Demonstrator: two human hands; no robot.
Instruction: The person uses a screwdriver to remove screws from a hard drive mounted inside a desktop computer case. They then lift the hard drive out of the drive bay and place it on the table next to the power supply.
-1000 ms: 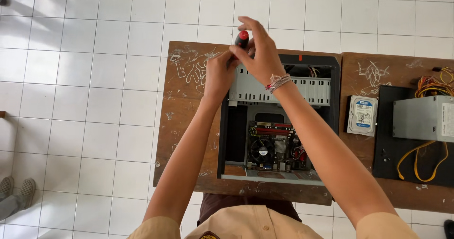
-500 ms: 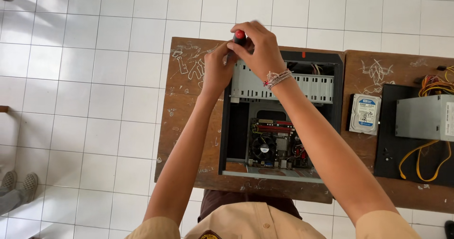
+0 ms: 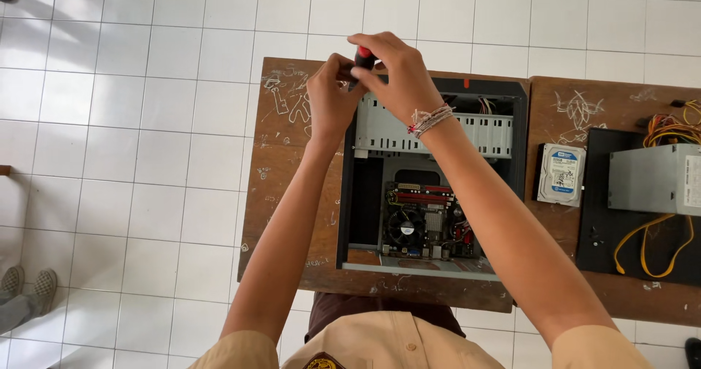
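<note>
An open black computer case [image 3: 520,143] lies flat on a brown wooden desk [image 3: 285,194], its motherboard [image 3: 427,219] and round cooler fan showing inside. At the case's far left corner my right hand [image 3: 398,77] grips a screwdriver with a red and black handle [image 3: 362,57], held upright over the corner. A thread bracelet is on that wrist. My left hand [image 3: 330,95] sits right beside it, fingers pinched at the screwdriver's shaft and touching the case corner. The tip is hidden by my fingers.
To the right, on a second desk [image 3: 577,106], lie a hard drive [image 3: 560,174], a black side panel [image 3: 602,230] and a grey power supply [image 3: 653,179] with yellow cables. White tiled floor surrounds the desks. Another person's shoes [image 3: 29,285] show at the lower left.
My hands stay at the same case corner with the screwdriver; the view has shifted slightly and my fingers have moved a little around the handle.
</note>
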